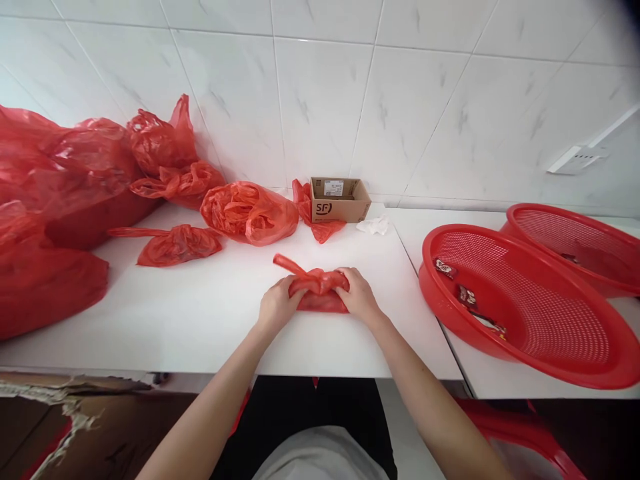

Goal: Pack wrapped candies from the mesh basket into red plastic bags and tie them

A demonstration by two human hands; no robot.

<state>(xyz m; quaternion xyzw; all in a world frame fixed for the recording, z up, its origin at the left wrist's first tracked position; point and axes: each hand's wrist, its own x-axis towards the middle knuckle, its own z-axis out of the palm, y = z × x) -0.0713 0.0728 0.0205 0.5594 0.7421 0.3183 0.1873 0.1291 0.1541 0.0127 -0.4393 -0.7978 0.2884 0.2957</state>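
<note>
A small red plastic bag [323, 301] lies on the white table in front of me, its top bunched and one strip sticking out to the upper left. My left hand [279, 303] grips the bag's left side, thumb pressed on the top. On the right side my right hand [361, 293] holds it the same way, fingers curled behind. What the bag contains is hidden. Left of my hands rests another tied red bag [181, 245] with a long twisted end.
Behind stand a bundle of red bags [250, 213] and an open cardboard box [340, 203]. Large red bags [65, 173] crowd the left. Two red baskets [565, 313] with a few small wrapped packets [466, 295] sit right, past a table seam. A crumpled white tissue [374, 225] lies near the box.
</note>
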